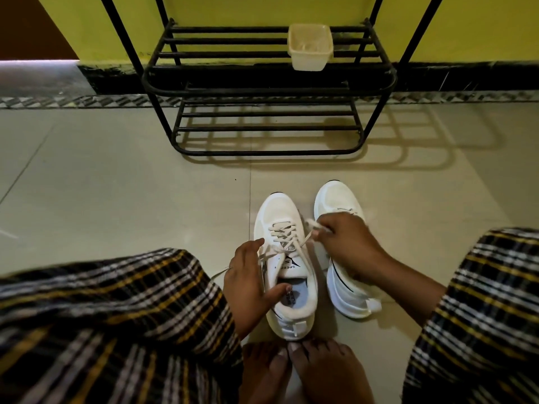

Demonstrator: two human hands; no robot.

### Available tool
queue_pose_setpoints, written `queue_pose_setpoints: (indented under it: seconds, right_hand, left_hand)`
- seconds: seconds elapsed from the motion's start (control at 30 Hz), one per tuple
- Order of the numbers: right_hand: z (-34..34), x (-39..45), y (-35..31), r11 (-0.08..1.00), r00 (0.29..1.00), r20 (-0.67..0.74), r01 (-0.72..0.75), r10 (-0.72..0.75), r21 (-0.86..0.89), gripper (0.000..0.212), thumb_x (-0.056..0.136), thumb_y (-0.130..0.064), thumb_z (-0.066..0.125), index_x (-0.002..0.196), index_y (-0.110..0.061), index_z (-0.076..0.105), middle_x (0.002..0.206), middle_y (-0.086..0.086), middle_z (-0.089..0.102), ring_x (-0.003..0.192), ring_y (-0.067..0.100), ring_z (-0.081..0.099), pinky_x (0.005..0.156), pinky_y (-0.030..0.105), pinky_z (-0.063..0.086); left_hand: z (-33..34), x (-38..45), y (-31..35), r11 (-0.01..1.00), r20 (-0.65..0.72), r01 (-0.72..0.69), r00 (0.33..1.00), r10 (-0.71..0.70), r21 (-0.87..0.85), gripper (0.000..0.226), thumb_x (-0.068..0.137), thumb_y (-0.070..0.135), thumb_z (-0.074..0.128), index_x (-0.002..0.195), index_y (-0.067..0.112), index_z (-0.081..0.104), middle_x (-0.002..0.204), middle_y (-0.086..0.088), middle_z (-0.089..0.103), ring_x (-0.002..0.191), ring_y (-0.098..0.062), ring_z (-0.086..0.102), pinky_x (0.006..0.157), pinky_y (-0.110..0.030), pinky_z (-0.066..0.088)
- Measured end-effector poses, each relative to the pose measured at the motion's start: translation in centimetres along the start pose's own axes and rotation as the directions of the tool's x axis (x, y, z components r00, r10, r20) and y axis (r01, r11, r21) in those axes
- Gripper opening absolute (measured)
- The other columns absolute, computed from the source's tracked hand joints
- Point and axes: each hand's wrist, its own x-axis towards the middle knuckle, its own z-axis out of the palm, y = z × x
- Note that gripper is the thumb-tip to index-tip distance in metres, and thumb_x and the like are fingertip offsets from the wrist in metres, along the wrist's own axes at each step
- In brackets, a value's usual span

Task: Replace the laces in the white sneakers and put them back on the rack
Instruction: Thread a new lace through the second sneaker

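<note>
Two white sneakers stand side by side on the tiled floor, toes pointing at the rack. The left sneaker (287,275) carries a cream lace (284,233) threaded through its eyelets. My left hand (250,284) grips this sneaker's collar, thumb inside the opening. My right hand (347,243) pinches one end of the lace and holds it taut over the gap between the shoes. The right sneaker (338,199) lies partly hidden under my right hand and forearm. The black metal shoe rack (268,88) stands against the yellow wall ahead.
A cream plastic tub (310,46) sits on the rack's upper shelf at the right. My bare feet (294,371) touch the left sneaker's heel. My knees in plaid cloth (110,316) frame both sides. Pale floor tiles lie between the shoes and the rack.
</note>
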Motion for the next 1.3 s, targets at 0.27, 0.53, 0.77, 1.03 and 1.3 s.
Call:
queue_pose_setpoints:
  seconds: [0.27, 0.53, 0.77, 1.03, 1.3]
  right_hand:
    - [-2.1, 0.7, 0.3, 0.978, 0.990, -0.124, -0.039, 0.066, 0.207, 0.016, 0.088, -0.015, 0.061, 0.073, -0.015, 0.056, 0.070, 0.001, 0.053, 0.067, 0.016, 0.047, 0.057, 0.020, 0.034]
    - [-2.3, 0.7, 0.3, 0.997, 0.997, -0.041, -0.062, 0.060, -0.042, 0.039, 0.092, 0.000, 0.039, 0.130, -0.005, 0.040, 0.111, 0.011, 0.060, 0.103, 0.027, 0.055, 0.077, 0.024, 0.039]
    - [-2.5, 0.7, -0.1, 0.990, 0.989, -0.073, 0.134, -0.131, 0.044, 0.029, 0.100, -0.016, 0.041, 0.118, -0.026, 0.061, 0.092, -0.004, 0.059, 0.070, 0.004, 0.051, 0.061, 0.002, 0.034]
    - [-0.7, 0.7, -0.7, 0.997, 0.997, 0.048, 0.056, -0.053, -0.054, 0.016, 0.095, -0.005, 0.042, 0.094, -0.019, 0.050, 0.078, -0.006, 0.053, 0.073, 0.014, 0.047, 0.059, 0.021, 0.034]
    - [2.2, -0.2, -1.8, 0.956, 0.984, 0.130, 0.082, -0.123, 0.282, 0.021, 0.091, -0.001, 0.051, 0.083, -0.020, 0.052, 0.073, 0.001, 0.071, 0.049, -0.005, 0.054, 0.053, 0.013, 0.043]
  left_hand:
    - [0.3, 0.1, -0.4, 1.000, 0.021, 0.016, 1.000, -0.016, -0.004, 0.085, 0.069, 0.045, 0.075, 0.138, 0.017, 0.035, 0.137, -0.002, 0.037, 0.124, -0.020, 0.038, 0.099, -0.026, 0.030]
    - [-0.5, 0.6, 0.5, 0.998, -0.040, -0.066, 0.997, 0.066, 0.005, 0.070, 0.073, 0.048, 0.072, 0.129, 0.017, 0.045, 0.121, 0.003, 0.040, 0.110, -0.015, 0.042, 0.090, -0.028, 0.041]
    - [-1.9, 1.9, 2.0, 0.997, 0.047, 0.006, 0.999, -0.002, -0.072, 0.015, 0.085, 0.026, 0.066, 0.094, 0.014, 0.067, 0.087, 0.002, 0.063, 0.081, -0.010, 0.058, 0.075, -0.031, 0.051]
    - [-2.4, 2.4, 1.7, 0.970, 0.131, 0.203, 0.974, -0.186, -0.132, 0.017, 0.087, 0.018, 0.056, 0.091, 0.011, 0.070, 0.083, -0.004, 0.070, 0.082, -0.020, 0.064, 0.077, -0.033, 0.050]
    - [-2.7, 2.6, 1.1, 0.710, 0.309, 0.477, 0.878, -0.364, -0.518, 0.022, 0.093, 0.001, 0.050, 0.077, 0.002, 0.065, 0.071, -0.012, 0.062, 0.073, -0.024, 0.059, 0.084, -0.043, 0.054]
